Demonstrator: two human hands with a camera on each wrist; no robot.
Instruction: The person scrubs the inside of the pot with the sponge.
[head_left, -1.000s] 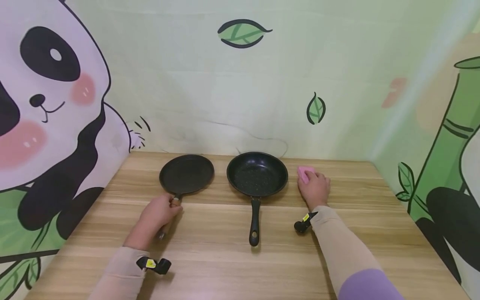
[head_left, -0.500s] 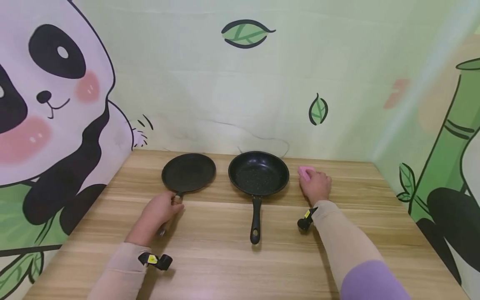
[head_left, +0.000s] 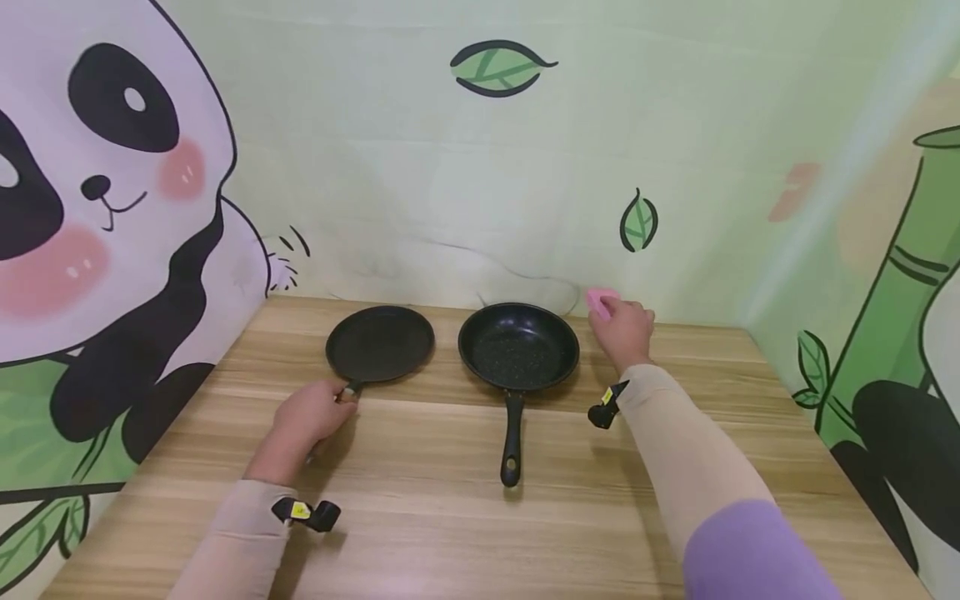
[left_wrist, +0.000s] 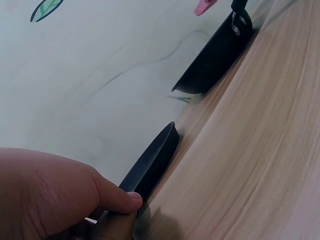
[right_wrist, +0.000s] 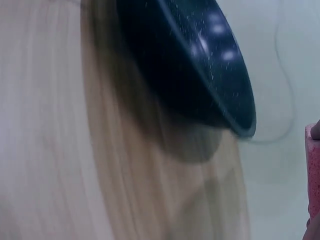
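Observation:
A flat black griddle pan lies at the back left of the table. My left hand grips its handle, which the fingers mostly cover; in the left wrist view the thumb presses along the handle near the pan. To the right sits a deeper black frying pan, its handle towards me. Beyond its right rim my right hand pinches a pink sponge, held up off the table. Only a strip of the sponge and bits of fingers show at the right wrist view's edge.
The wood-grain table ends at a pale green backdrop right behind the pans. Printed side walls with a panda and bamboo close in on both sides.
My right hand has lifted the pink sponge off the table and moved it slightly left, towards the frying pan. My left hand keeps hold of the griddle handle.

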